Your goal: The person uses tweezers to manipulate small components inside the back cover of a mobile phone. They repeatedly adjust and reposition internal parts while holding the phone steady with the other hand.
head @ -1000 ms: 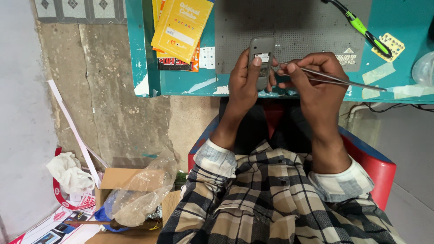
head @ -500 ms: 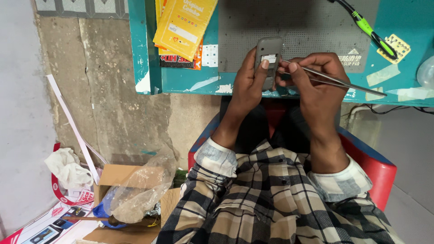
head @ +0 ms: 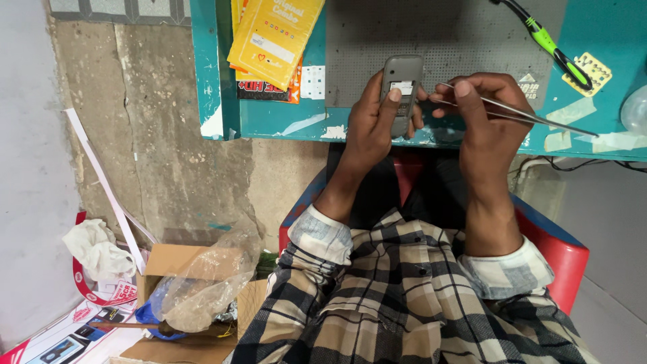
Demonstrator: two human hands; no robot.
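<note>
Tweezers at a small grey phone held over the bench edge

The right hand (head: 488,114) pinches metal tweezers (head: 519,113), tips beside the grey phone (head: 402,91), which the left hand (head: 369,125) clasps upright, thumb on its face, above the teal workbench (head: 269,121); a grey mat (head: 458,34), yellow packets (head: 273,34) and green-handled tool (head: 549,44) lie beyond

- Plaid shirt (head: 404,303) — beige, cream and black checks, buttoned down the front.
- Sleeve cuffs (head: 322,237) rolled back on both forearms — the lining shows a paler, bluish check.
- Left hand (head: 372,121) and right hand (head: 486,114) bare, no rings or watch visible.
</note>
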